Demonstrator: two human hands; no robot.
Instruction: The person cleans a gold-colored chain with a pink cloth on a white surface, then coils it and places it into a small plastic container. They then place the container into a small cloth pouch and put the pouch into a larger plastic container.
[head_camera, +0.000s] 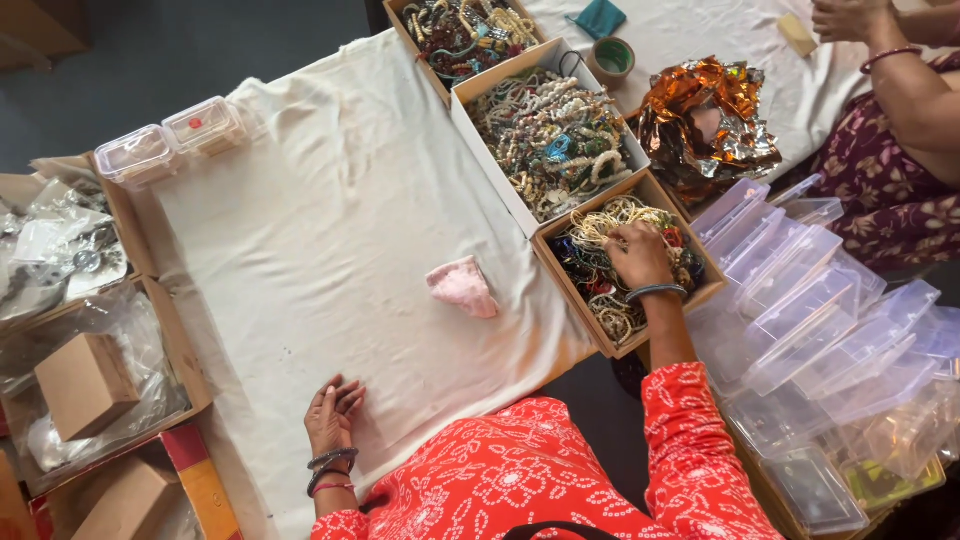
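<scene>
A pink cloth (463, 287) lies crumpled on the cream sheet (330, 200). Two small clear lidded tubs (172, 142) sit at the sheet's far left corner. A white box of beads (548, 140) and another bead box (465, 35) stand in a row at the far side. Crumpled copper foil (708, 115) lies beside a roll of tape (611, 58) and a teal pouch (601, 17). Clear plastic cases (820, 330) pile up on the right. A plain brown carton (85, 385) rests on plastic bags at left. Another person in a floral dress (890, 170) sits at the top right.

Right hand (638, 255) in nearest cardboard box (620, 345) of beads, clear plastic cases (820, 330) right, cloth (320, 250) left, left hand (333, 415) on it
</scene>
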